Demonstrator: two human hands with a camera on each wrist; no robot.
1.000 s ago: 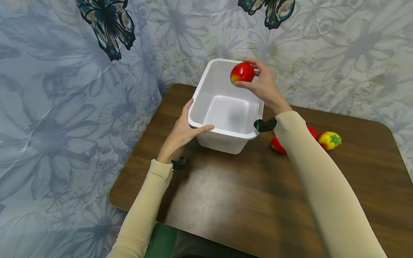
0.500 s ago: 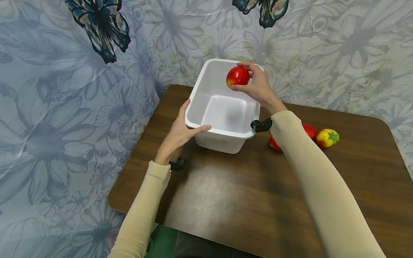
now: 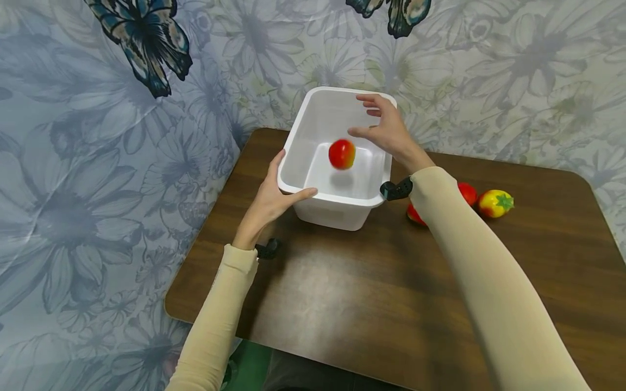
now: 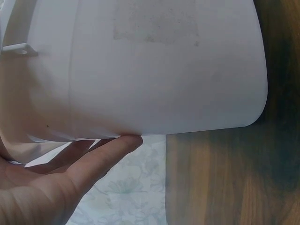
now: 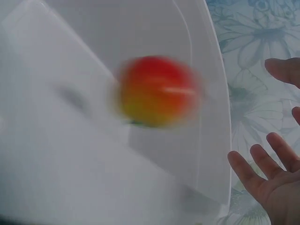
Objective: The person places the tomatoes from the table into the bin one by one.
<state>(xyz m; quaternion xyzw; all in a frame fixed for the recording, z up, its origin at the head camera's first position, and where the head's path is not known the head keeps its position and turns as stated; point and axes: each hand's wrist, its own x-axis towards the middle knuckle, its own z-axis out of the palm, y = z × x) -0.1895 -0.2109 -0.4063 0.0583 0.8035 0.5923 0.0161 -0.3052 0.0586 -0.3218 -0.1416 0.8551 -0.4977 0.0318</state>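
A white plastic tub (image 3: 330,209) stands tilted over the table in the head view. My left hand (image 3: 270,201) holds its near left corner, thumb over the rim and fingers along the side wall; the left wrist view shows those fingers (image 4: 110,152) against the wall. Inside the tub is a round, glossy red-and-yellow fruit (image 3: 342,154), in mid-air above the floor of the tub and blurred by motion in the right wrist view (image 5: 157,91). My right hand (image 3: 386,127) hovers over the tub's far right part, fingers spread apart from the thumb, holding nothing.
To the right on the brown wooden table (image 3: 342,304) lie a yellow-and-red fruit (image 3: 496,203) with a green leafy top and two red fruits (image 3: 467,193) partly hidden by my right sleeve. A wall with a floral pattern (image 3: 489,108) stands behind the table.
My right hand has let go of the red-and-yellow fruit, which has dropped down into the tub. Before that, the hand moved slightly left with it. The left hand keeps its hold.
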